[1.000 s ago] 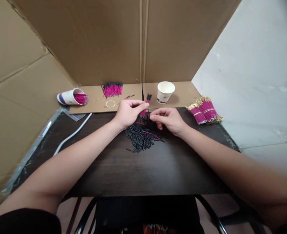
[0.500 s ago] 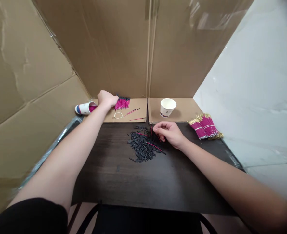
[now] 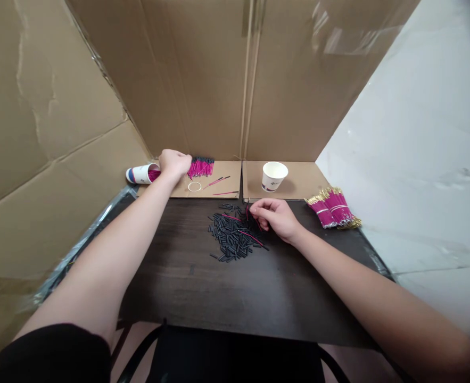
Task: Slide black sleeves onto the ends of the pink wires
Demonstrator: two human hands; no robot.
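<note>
My left hand (image 3: 174,162) is closed beside a row of pink wires with black sleeves (image 3: 201,167) on the cardboard at the back left. Its fingertips point away from me, so whatever they hold is hidden. My right hand (image 3: 275,217) pinches a thin pink wire (image 3: 247,211) between thumb and forefinger. It hovers at the right edge of a heap of short black tubes (image 3: 232,236). A pink wire with a black end (image 3: 251,237) lies across that heap, and another shows higher up in it.
Left of my left hand, a paper cup (image 3: 139,174) lies on its side with pink wires inside. An upright paper cup (image 3: 274,176) stands at the back. Banded bundles of pink wires (image 3: 334,208) lie right. A rubber band (image 3: 194,186) and loose wires (image 3: 217,182) rest on cardboard.
My left hand has shifted slightly left, uncovering more of the wire row. The right hand keeps its pinch beside the heap. The view has tilted a little.
</note>
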